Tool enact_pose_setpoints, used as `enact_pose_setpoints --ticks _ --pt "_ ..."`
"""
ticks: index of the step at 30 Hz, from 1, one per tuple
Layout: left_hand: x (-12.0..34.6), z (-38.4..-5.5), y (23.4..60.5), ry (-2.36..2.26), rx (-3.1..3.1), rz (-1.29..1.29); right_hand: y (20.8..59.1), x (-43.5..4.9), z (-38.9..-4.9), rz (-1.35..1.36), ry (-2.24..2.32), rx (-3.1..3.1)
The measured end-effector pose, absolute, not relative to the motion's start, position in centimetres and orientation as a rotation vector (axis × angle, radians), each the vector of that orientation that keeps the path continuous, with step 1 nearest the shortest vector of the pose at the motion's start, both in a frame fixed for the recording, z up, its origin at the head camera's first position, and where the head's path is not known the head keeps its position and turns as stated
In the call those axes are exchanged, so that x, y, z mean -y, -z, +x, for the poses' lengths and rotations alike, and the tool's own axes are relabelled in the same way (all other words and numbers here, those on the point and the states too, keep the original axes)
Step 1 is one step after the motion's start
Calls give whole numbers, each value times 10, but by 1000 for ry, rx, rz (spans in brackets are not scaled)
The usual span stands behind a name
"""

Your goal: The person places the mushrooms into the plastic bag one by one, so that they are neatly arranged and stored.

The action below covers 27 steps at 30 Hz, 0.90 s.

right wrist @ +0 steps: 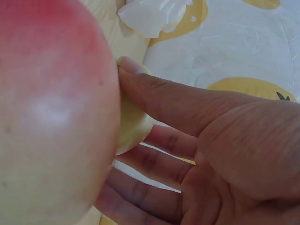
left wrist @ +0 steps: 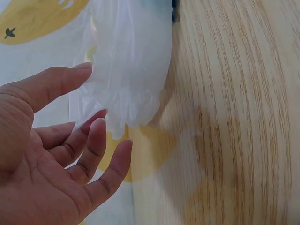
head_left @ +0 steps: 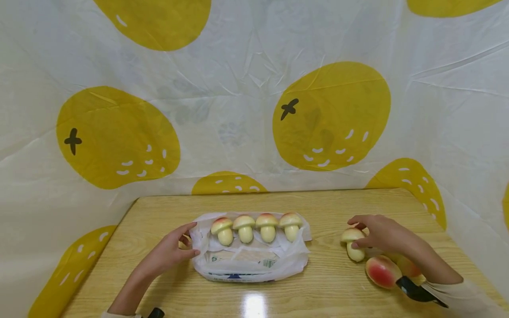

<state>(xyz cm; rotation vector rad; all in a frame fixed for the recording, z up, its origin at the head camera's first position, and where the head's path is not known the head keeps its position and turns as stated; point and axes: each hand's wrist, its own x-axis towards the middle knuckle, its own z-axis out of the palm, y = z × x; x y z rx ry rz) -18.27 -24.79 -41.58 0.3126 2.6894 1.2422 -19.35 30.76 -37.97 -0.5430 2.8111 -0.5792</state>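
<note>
In the head view, several toy mushrooms (head_left: 268, 229) with red-tinged caps lie in a row in the opening of a white plastic bag (head_left: 296, 260). My left hand (head_left: 171, 249) is at the bag's left end, its thumb and fingers spread apart. In the left wrist view the fingertips touch the thin plastic (left wrist: 136, 61) without pinching it. Off to the right, my right hand (head_left: 383, 234) holds another toy mushroom (head_left: 355, 251) between thumb and fingers. Its pale side (right wrist: 133, 126) is partly hidden behind a large fruit in the right wrist view.
A red-and-yellow toy fruit (head_left: 381, 270) lies below the right hand, with another similar fruit (head_left: 407, 267) partly hidden by the forearm. The wooden table (head_left: 326, 291) ends at a white curtain (head_left: 230, 123) with yellow fruit prints.
</note>
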Motion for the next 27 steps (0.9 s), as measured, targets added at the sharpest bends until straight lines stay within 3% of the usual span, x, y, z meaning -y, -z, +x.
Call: enact_pose_setpoints --ticks 27 --pt "248 -184 415 -1257 -2673 319 386 -306 -194 -541 817 -2661"
